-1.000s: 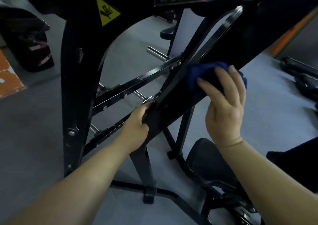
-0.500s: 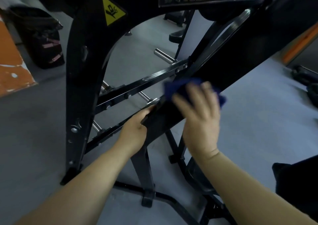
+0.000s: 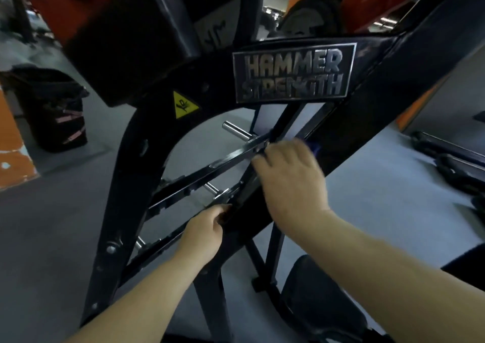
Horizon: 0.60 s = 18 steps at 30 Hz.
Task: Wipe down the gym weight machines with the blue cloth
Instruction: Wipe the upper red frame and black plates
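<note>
Blue cloth (image 3: 314, 147): only a small corner showing, peeking out past the right hand (image 3: 291, 177), up against the big black slanted bar (image 3: 349, 132) of the weight machine (image 3: 131, 185). Mostly hidden under the hand. Right hand blurry, laid flat over the cloth, fingers (image 3: 265, 163) spread toward the left, pressing it on the bar. Hard to tell how tight the grip is.

Left hand (image 3: 207, 231) lower down, fingers curled round the bottom end of a thin black bar (image 3: 236, 206), thumb on the near side. Holding it firm.

Just left of the right hand, two thin shiny black rails (image 3: 225, 159) running up to the slanted bar. Silver pegs (image 3: 236, 130) sticking out behind them.

Above, a metal plate (image 3: 292, 72) with the words HAMMER STRENGTH. Left of it, a yellow warning sticker (image 3: 183, 105) on the curved black frame. Bolts lower down on that same frame leg.

Bottom right, a dark padded seat (image 3: 315, 295), near the right arm. Grey floor (image 3: 380, 198) all around. Far left, a black bin (image 3: 56, 111) with pink marks, beside an orange wall (image 3: 13, 156). Far right, dark gear (image 3: 451, 159) lying on the floor, well apart from the hands. Up top, red and orange shapes, too dark to name.
</note>
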Motion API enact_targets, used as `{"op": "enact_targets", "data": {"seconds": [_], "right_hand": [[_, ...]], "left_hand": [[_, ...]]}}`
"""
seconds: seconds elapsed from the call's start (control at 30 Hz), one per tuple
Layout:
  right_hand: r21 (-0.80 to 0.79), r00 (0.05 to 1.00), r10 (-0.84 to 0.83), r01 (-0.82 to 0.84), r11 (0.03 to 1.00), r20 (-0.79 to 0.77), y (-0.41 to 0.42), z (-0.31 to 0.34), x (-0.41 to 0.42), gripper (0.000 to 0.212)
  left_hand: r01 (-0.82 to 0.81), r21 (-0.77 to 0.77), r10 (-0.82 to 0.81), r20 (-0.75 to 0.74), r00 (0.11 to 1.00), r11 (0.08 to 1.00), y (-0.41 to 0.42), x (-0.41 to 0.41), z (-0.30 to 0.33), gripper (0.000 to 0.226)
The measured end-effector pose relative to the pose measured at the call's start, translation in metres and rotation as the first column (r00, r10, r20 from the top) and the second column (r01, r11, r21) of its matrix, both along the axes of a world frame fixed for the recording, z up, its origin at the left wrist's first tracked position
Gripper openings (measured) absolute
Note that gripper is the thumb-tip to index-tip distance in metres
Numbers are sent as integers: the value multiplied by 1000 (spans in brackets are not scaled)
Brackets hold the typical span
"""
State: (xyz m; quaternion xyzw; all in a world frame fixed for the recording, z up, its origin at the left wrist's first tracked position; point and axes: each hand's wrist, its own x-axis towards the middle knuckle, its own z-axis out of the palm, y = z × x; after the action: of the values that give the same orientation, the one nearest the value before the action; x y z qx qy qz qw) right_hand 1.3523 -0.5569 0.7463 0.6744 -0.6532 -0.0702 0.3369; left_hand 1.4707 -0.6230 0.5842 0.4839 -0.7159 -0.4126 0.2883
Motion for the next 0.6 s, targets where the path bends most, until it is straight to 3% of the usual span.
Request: {"op": "enact_targets", "data": {"seconds": [0.07, 0.1, 0.2, 0.27, 0.33, 0.4, 0.47, 0.53, 0.6], "right_hand": [[230, 1000, 15, -14, 973, -2, -7, -6, 14, 35], [261, 1000, 3, 2, 965, -21, -11, 1, 17, 30], [11, 981, -183, 184, 983, -68, -22, 42, 11, 20], [-149, 947, -319, 312, 938, -25, -25, 53, 9, 18], [-59, 941, -338, 337, 940, -8, -31, 31, 21, 22], [157, 959, -284, 277, 948, 23, -32, -15, 41, 24], [264, 965, -236, 201, 943, 111, -29, -43, 45, 25], [145, 969, -188, 165, 975, 157, -28, -33, 33, 22], [-129, 979, -181, 192, 973, 89, -30, -14, 16, 21]], "left_hand": [[80, -12, -79, 63, 995, 997, -8, 7, 7, 46], [135, -7, -133, 86, 987, 991, -11, 10, 9, 46], [303, 37, -305, 153, 940, 952, -21, 23, 13, 47], [402, 52, -404, 212, 890, 914, -23, 27, 14, 52], [440, 46, -436, 259, 862, 897, -19, 25, 12, 58], [497, 50, -490, 281, 825, 866, -19, 29, 10, 63], [547, 5, -530, 256, 808, 837, -23, 38, 14, 60], [464, -176, -433, 189, 881, 868, -27, 54, 34, 50], [253, -371, -254, 48, 966, 894, -27, 77, 64, 46]]}}
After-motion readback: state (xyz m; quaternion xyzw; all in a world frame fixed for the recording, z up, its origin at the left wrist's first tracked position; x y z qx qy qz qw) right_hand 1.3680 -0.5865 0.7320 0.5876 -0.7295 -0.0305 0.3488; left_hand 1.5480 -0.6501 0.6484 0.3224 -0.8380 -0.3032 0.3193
